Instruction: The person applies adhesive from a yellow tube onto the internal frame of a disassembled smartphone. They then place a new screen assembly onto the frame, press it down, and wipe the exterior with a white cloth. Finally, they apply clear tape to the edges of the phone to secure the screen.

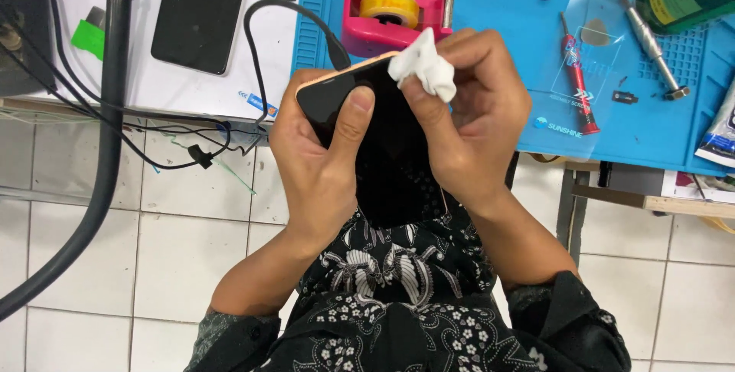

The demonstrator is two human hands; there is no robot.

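Head view looks down over a blue mat (490, 123) on the table, with white floor tiles (176, 265) below its near edge. Off the table, above the person's lap, a black phone (390, 150) with a pale orange rim is held screen up. Its long axis runs from far left to near right, the top end pointing toward the far left, near a pink tape dispenser (383, 12).

Left hand (321, 165) wraps closed around the phone from its left side, thumb laid across the glass near the top end. Right hand (475, 112) is curled shut, pinching a small white cloth (425, 66) between thumb and fingers and pressing it on the far edge of the screen.

As a judgement: the phone hangs over hard tiles, so a loosened left grip while the cloth pushes sideways could send it down. The left thumb resting on the glass may also leave fresh smears.

On the mat to the right lie a clear screen film (582, 58), a red-handled screwdriver (578, 81) and a metal tool (651, 43). Another dark phone (199, 12) lies far left, beside black cables (260, 58).
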